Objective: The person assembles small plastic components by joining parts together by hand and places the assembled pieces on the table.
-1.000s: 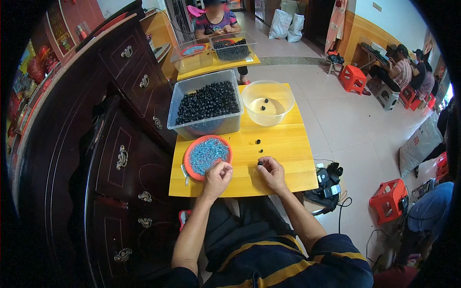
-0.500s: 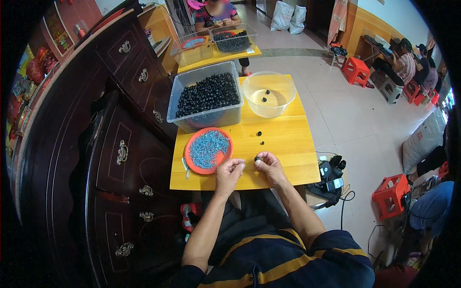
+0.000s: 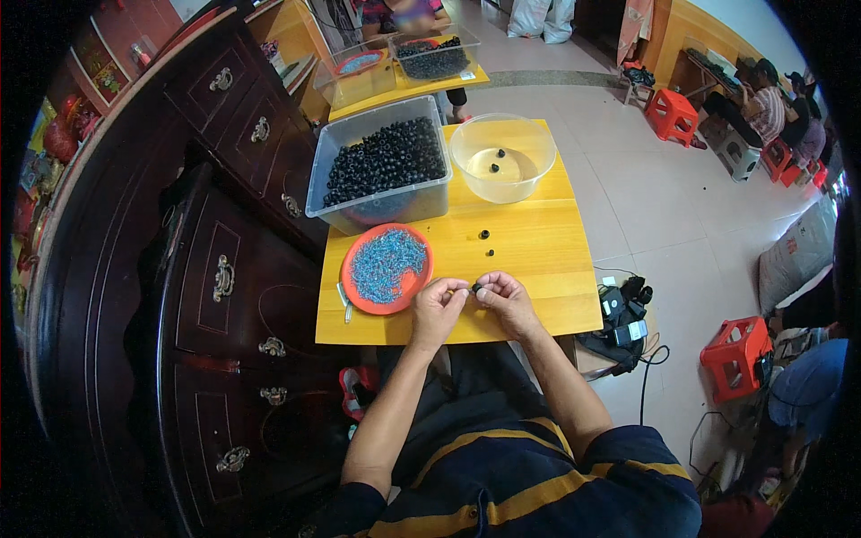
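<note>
My right hand (image 3: 509,307) pinches a small round black plastic part (image 3: 476,288) above the near edge of the yellow table (image 3: 538,309). Fingers closed, my left hand (image 3: 437,311) comes up against that part from the left; whatever it pinches is too small to make out. Left of it lies a red plate (image 3: 415,285) of small blue and silver pieces (image 3: 384,262). Two loose black pieces, one larger (image 3: 484,235) and one smaller (image 3: 491,253), sit on the tabletop beyond my hands.
Behind the plate stands a clear plastic bin (image 3: 413,199) heaped with black parts (image 3: 386,166). A round clear tub (image 3: 504,190) beside it holds two black parts. A dark drawer cabinet (image 3: 242,296) borders the left. Across from me a person sits at another yellow table (image 3: 399,87).
My left hand has moved right, bringing its fingertips to the black part in my right hand. The view has shifted slightly, and the loose pieces stay in place on the table.
</note>
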Tool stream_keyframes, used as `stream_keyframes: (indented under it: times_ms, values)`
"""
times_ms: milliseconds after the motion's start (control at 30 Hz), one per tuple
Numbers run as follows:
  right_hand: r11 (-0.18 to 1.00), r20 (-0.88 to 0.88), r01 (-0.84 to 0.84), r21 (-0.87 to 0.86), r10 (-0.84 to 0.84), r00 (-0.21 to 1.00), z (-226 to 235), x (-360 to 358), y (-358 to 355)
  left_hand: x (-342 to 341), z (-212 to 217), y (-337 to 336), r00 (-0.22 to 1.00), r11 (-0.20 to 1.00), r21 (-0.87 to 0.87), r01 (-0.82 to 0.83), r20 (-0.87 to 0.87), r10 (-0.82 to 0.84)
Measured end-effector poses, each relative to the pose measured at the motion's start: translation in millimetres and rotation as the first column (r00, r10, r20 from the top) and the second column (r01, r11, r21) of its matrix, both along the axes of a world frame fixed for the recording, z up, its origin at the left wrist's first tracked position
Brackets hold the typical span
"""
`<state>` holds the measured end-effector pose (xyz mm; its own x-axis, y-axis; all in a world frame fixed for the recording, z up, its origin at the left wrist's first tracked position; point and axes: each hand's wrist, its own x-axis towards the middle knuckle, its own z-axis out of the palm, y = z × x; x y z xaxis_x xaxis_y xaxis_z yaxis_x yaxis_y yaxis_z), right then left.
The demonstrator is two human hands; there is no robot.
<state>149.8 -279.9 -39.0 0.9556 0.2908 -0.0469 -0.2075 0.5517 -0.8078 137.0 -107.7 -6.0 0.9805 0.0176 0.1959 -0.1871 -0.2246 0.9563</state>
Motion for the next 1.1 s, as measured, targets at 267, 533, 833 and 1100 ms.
stream_keyframes:
  times_ms: [267, 533, 833, 1100]
  values:
    - [0.999, 0.002, -0.046, -0.013, 0.046, 0.999, 2, 0, -1, 2, 7, -5, 1.000, 1.000, -0.011, 0.013, -0.019, -0.013]
    - [0.996, 0.009, -0.074, 0.039, 0.074, 0.997, -2, 1, -3, 2, 6, -5, 1.000, 0.998, -0.061, 0.020, -0.004, -0.020]
    - [0.994, 0.038, -0.103, 0.032, 0.101, 0.994, -5, 1, -4, 1, 18, -9, 0.994, 0.997, 0.021, 0.081, 0.069, -0.082]
    - [0.985, 0.066, -0.158, 0.063, 0.154, 0.986, -6, 3, -9, 8, 13, -5, 0.961, 0.952, -0.219, 0.211, -0.132, -0.244]
